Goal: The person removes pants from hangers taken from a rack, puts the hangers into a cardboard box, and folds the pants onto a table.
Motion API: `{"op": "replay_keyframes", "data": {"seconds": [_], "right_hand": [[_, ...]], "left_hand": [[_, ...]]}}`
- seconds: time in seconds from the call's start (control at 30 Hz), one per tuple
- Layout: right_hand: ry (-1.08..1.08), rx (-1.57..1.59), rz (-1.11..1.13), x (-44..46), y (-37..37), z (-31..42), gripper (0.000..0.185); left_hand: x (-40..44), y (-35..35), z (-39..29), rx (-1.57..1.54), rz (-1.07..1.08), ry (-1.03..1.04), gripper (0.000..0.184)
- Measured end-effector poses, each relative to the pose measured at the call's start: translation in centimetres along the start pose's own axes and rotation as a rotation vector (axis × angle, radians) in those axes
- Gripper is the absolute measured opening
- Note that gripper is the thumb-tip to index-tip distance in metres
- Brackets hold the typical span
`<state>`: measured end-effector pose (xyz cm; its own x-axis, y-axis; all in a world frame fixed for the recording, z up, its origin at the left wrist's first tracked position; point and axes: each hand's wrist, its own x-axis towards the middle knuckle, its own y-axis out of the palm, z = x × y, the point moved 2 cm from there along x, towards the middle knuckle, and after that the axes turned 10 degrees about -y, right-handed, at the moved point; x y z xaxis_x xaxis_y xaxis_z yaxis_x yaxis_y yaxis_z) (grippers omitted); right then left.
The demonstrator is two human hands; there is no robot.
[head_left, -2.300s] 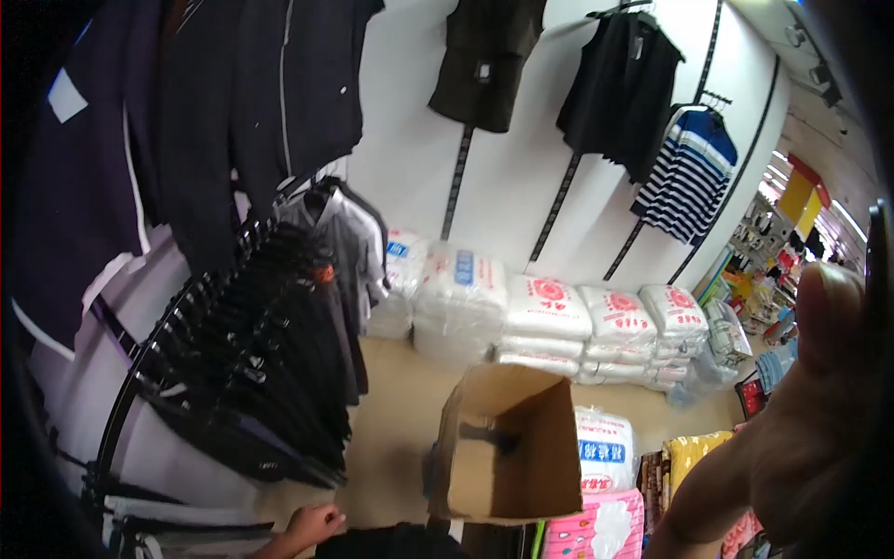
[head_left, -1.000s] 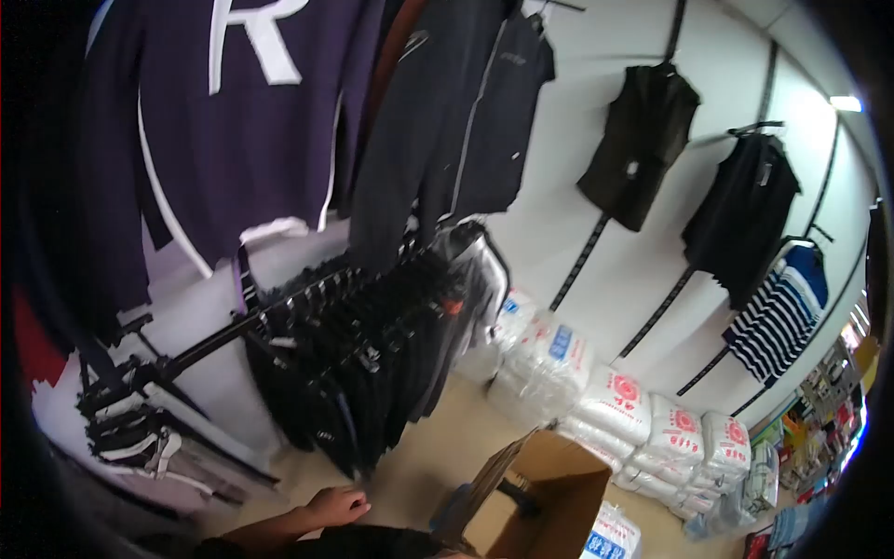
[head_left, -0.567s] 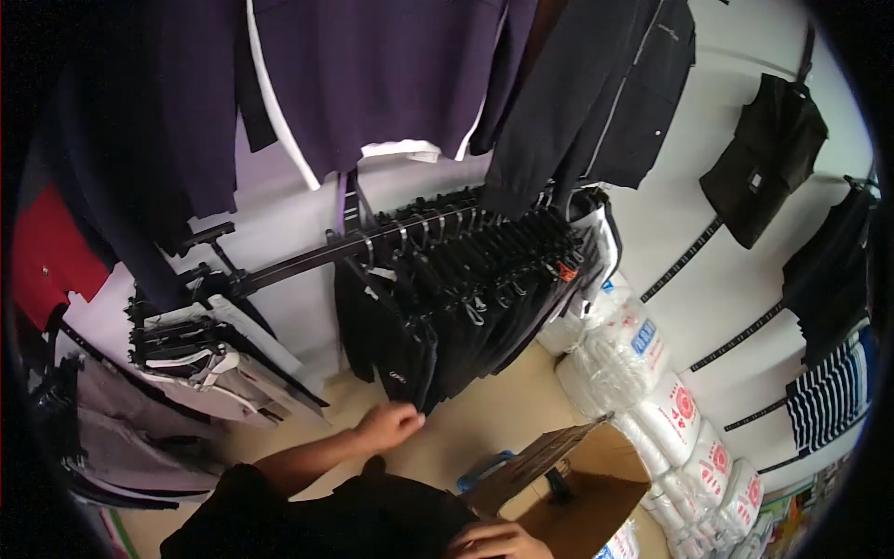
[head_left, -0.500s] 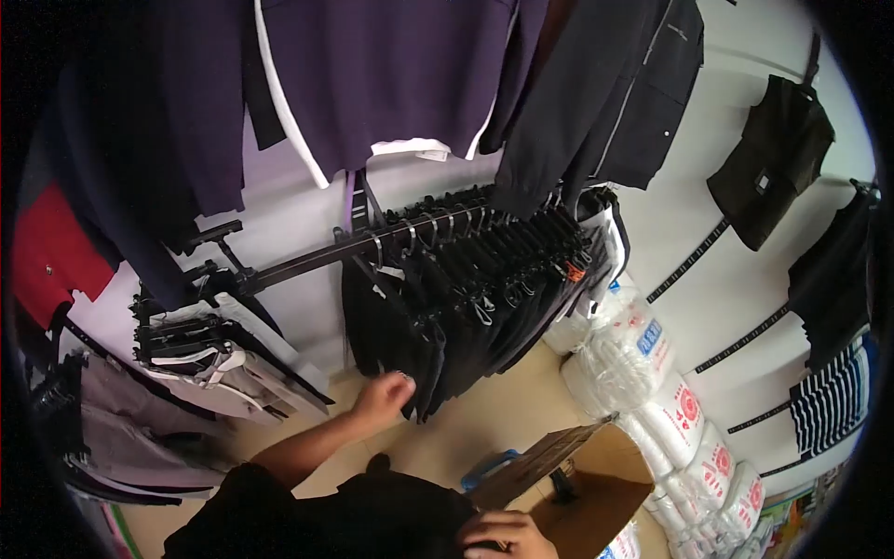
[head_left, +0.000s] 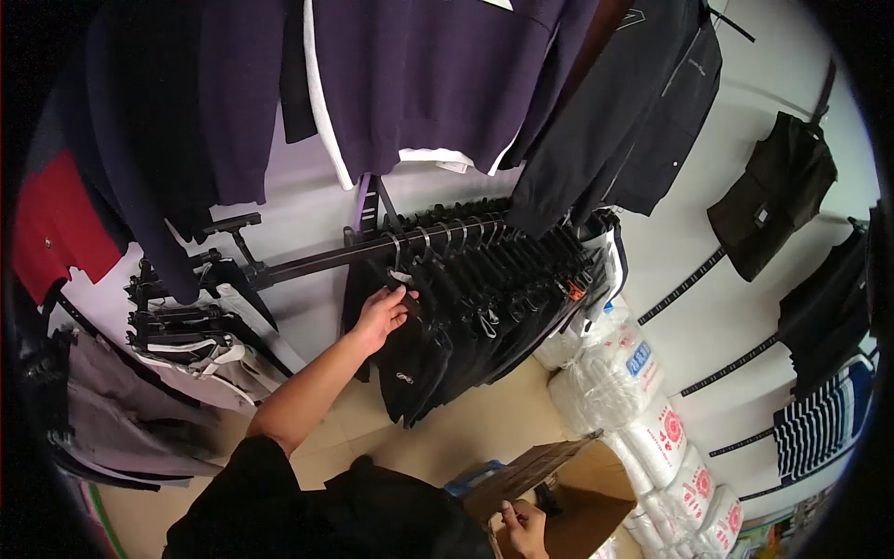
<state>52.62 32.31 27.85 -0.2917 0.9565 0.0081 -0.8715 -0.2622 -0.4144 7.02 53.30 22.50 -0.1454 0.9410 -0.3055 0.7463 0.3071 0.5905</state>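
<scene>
My left hand (head_left: pixel 380 319) is raised to the top of the nearest black trousers (head_left: pixel 405 377), just below their hanger (head_left: pixel 399 253). Its fingers are closed at the waistband, and the trousers hang from the rail. Low in the view, my right hand (head_left: pixel 524 528) is closed on the near edge of an open cardboard box (head_left: pixel 596 484), thumb upward. A dark object inside the box is hard to make out.
A dark rail (head_left: pixel 317 264) carries several black trousers on clip hangers. Above hang a purple sweater (head_left: pixel 438 84) and a black jacket (head_left: pixel 643 121). Wrapped white packs (head_left: pixel 666 429) are stacked at right. Grey trousers (head_left: pixel 130 401) hang at left.
My left hand has risen from the lower part of the trousers to their waistband. My right hand has moved slightly right along the box, its thumb now up. The view has shifted a little.
</scene>
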Motion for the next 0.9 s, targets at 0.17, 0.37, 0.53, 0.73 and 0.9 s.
{"op": "replay_keyframes", "data": {"seconds": [0.17, 0.37, 0.53, 0.73, 0.9], "right_hand": [[-0.061, -0.243, 0.071, 0.3, 0.1, -1.3, 0.035], [-0.096, -0.570, 0.238, 1.3, 1.6, -3.4, 0.030], [-0.360, -0.504, 0.206, 3.4, 3.2, -2.8, 0.033], [-0.344, -0.486, 0.126, 6.0, 5.8, 1.4, 0.016], [-0.602, -0.521, -0.279, 7.4, 7.5, 6.6, 0.030]], "left_hand": [[-1.4, 1.1, 0.2, 0.003, -0.020, 0.034, 0.017], [-3.6, 1.3, 0.3, 0.087, 0.080, -0.006, 0.019], [-5.8, 1.3, 0.8, 0.129, 0.123, -0.048, 0.019], [-8.0, 0.8, 3.0, 0.037, 0.274, -0.146, 0.018], [-10.3, 0.6, 5.8, 0.207, 0.516, -0.165, 0.030]]}}
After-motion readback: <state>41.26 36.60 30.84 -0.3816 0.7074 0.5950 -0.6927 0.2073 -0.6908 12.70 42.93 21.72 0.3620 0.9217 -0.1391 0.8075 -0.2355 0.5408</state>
